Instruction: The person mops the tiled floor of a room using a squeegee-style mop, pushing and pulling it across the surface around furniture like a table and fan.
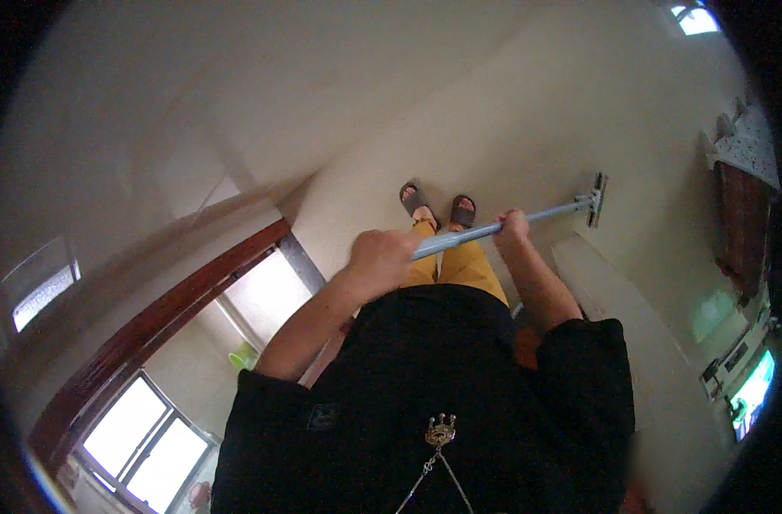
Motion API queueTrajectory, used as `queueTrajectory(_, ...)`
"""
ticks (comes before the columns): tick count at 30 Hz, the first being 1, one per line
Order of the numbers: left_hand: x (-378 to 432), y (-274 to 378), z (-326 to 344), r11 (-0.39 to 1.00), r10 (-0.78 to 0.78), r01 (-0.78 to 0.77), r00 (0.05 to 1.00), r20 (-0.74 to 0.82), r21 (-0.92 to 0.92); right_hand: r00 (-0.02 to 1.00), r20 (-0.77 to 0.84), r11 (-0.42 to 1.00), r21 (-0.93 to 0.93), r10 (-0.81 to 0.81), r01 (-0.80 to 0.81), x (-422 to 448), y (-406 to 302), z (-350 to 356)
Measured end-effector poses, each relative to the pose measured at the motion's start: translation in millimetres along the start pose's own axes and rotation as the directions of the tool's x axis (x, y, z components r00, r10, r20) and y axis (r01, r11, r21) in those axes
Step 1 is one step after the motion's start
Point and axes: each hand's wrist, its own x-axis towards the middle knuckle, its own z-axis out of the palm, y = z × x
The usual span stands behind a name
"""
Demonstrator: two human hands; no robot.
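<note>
A long grey-blue mop handle [452, 241] crosses in front of my legs, tilted up a little toward the right. My left hand [381, 257] is closed around its near end, close to my waist. Further along the pole, my right hand [512, 231] grips it. At the far right end is a narrow mop head [598, 200], low over the pale floor; whether it touches the floor is hard to tell. Below the handle are my mustard trousers [471, 263], and my feet in dark slide sandals [463, 211] stand on the floor just beyond.
On the left a dark red wooden door frame [172, 315] opens onto a space with a bright window [153, 443] and a green container [243, 355]. A dark wooden cabinet [741, 225] with a patterned cover stands at right, near a lit screen [752, 395]. Pale floor [526, 128] spreads ahead.
</note>
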Motion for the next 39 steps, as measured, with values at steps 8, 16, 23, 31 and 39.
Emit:
queueTrajectory(8, -63.3, -25.8, -75.1, 0.951, -0.278, 0.267, 0.959, 0.051, 0.156, 0.987, 0.082, 0.988, 0.06, 0.137, -0.142, -61.2, 92.5, 55.2)
queueTrajectory(16, -232.7, 4.5, -165.2, 0.68, -0.611, 0.684, 0.727, -0.312, 0.263, 0.722, 0.515, 0.875, -0.396, 0.463, -0.279, -262.7, 206.0, 121.4)
queueTrajectory(23, -282.5, 1.7, -154.8, 0.64, -0.761, 0.76, 0.606, -0.233, -0.112, 0.644, 0.482, 0.788, -0.51, 0.594, -0.345, -294.1, 227.1, 109.0)
queueTrajectory(31, -174.6, -109.5, -38.1, 0.812, -0.524, 0.45, 0.843, -0.124, -0.37, 0.754, 0.656, 0.93, -0.294, 0.029, 0.22, -23.0, 202.8, 145.0)
queueTrajectory(39, -180.8, -161.9, -10.9, 0.766, -0.587, 0.549, 0.809, -0.017, -0.335, 0.824, 0.539, 0.796, -0.413, -0.178, 0.442, 2.5, 240.0, 177.6)
